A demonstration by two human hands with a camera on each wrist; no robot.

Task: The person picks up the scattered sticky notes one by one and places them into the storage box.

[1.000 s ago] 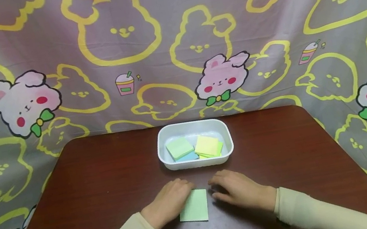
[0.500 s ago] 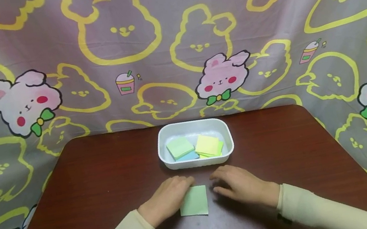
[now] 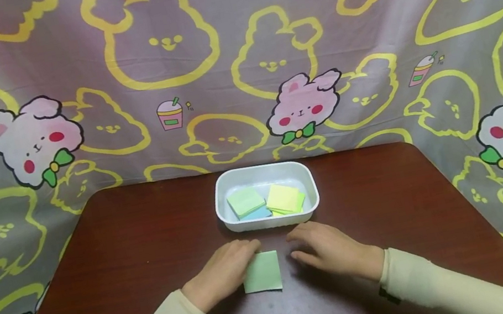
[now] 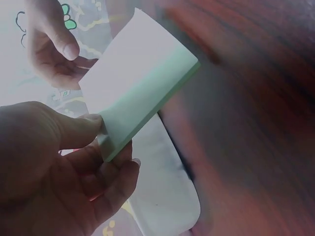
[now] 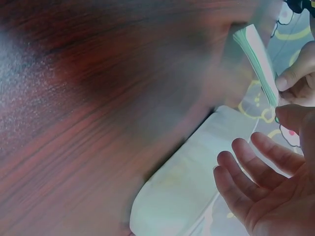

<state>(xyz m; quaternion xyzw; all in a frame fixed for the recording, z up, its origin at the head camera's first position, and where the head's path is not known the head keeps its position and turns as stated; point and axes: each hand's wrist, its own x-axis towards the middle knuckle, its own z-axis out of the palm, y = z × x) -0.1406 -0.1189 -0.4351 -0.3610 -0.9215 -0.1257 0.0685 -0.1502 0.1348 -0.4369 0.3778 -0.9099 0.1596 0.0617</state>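
Note:
My left hand (image 3: 224, 274) pinches a pale green sticky note pad (image 3: 261, 272) by its left edge, thumb on one face and fingers behind. In the left wrist view the square pad (image 4: 147, 81) tilts, its thick edge of stacked sheets showing. Just right of it, my right hand (image 3: 334, 254) holds nothing; its fingers are loosely bent. The right wrist view has the pad (image 5: 258, 64) nearly edge-on, beyond the spread fingers of the right hand (image 5: 270, 187).
A white plastic tray (image 3: 270, 222) stands beyond both hands. Inside are a light green pad (image 3: 245, 202) over a blue one (image 3: 257, 213), and a yellow pad (image 3: 282, 198) over a brighter green one. A patterned cloth (image 3: 210, 97) hangs behind the brown table (image 3: 144, 237).
The left hand has shifted slightly left and away from the camera with the sticky note pad, whose tilt has changed. The right hand has drawn back a little to the right.

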